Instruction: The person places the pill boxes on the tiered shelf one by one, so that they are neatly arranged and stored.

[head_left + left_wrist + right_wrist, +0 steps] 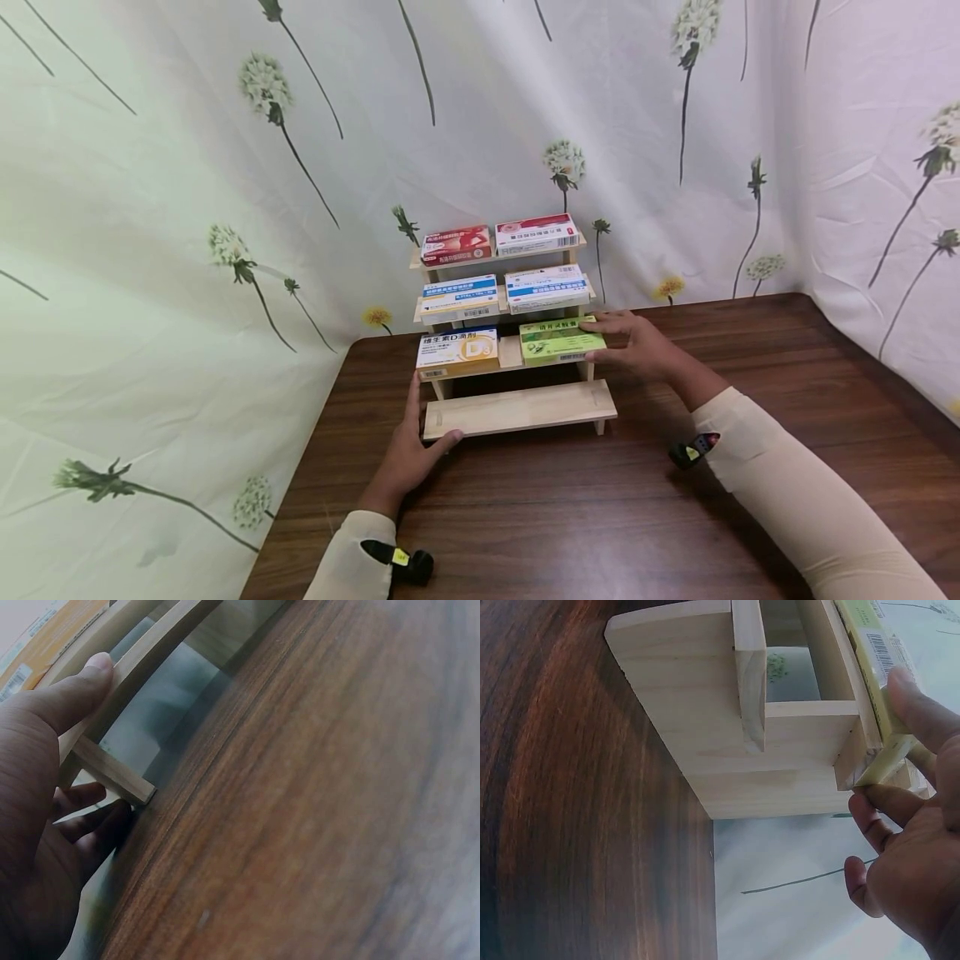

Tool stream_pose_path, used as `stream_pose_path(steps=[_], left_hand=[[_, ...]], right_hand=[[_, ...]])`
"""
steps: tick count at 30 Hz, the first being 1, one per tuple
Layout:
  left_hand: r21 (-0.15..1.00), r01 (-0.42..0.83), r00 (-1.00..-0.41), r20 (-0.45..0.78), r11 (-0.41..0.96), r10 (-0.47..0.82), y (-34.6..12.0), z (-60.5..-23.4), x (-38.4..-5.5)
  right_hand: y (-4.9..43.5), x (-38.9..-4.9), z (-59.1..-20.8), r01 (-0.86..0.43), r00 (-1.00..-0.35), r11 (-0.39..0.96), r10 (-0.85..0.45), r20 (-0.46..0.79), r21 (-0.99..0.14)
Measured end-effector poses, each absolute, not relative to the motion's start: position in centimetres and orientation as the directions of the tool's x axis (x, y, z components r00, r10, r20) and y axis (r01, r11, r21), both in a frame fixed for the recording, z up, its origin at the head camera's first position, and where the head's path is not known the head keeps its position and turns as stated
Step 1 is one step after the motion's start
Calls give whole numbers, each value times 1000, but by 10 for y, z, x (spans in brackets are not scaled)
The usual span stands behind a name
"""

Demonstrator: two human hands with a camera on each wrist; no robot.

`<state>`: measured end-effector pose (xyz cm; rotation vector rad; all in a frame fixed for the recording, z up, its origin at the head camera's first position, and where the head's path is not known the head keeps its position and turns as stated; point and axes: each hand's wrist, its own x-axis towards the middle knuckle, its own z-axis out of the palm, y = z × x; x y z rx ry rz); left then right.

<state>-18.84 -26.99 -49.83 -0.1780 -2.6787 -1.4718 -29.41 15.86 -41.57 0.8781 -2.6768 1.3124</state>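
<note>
A stepped wooden rack (521, 408) stands on the table with medicine boxes on its upper three steps. With the thumb on the front edge of the lowest step and the other fingers round its end, my left hand (411, 458) grips the rack's left side. My right hand (637, 343) holds the green medicine box (558, 342) by its right end on the third step down. In the right wrist view, the thumb (919, 709) lies on that box, with fingers at its end. Left of it, on the same step, sits a white-and-yellow vitamin D box (459, 350).
Two blue-and-white boxes (547, 287) lie on the second step. On the top step are a red box (456, 244) and a red-and-white box (537, 234). Behind the dark wood table (555, 508) hangs a white curtain (480, 167) printed with dandelions.
</note>
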Motion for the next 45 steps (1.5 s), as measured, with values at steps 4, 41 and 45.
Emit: stream_pose_path(steps=[4,41,45], left_hand=[[836,137,-990,123,532,61,-270,-498,-187],[827,148,-989,135,542,63,-270,-498,-187],[827,161,-987,146,539,70,-270,-497,-187]], right_hand=[[157,-292,-415,-501,-839,488,-477,262,-715],[156,-287,-419,-471,-858,473,-441,262,-745],[163,-286,-423,-478,-857,456,-431,284,-751]])
